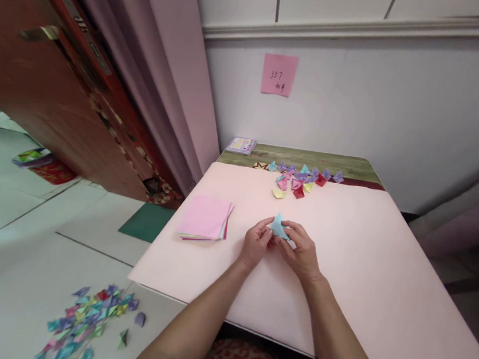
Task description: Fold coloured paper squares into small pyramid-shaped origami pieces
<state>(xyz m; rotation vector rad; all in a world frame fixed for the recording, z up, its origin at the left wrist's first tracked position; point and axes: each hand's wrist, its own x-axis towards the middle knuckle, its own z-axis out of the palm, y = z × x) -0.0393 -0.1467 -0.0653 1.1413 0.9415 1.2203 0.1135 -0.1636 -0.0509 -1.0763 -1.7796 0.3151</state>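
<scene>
"Status?"
"Both my left hand (pixel 257 242) and right hand (pixel 301 252), half curled, pinch one light-blue origami piece (pixel 278 228) above the pale pink table cover (pixel 375 281)."
"Around it, by the clock?"
"Square paper stack (pixel 206 217) at nine, colourful folded shapes (pixel 297 184) near one, loose folded pieces (pixel 94 314) on floor tiles (pixel 23 218) at eight."

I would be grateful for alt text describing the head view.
A person's left hand and right hand hold a folded light-blue paper over a pale pink table cover. A stack of square coloured papers lies to the left, small folded paper pieces lie beyond, and more are scattered on the tiled floor.
</scene>
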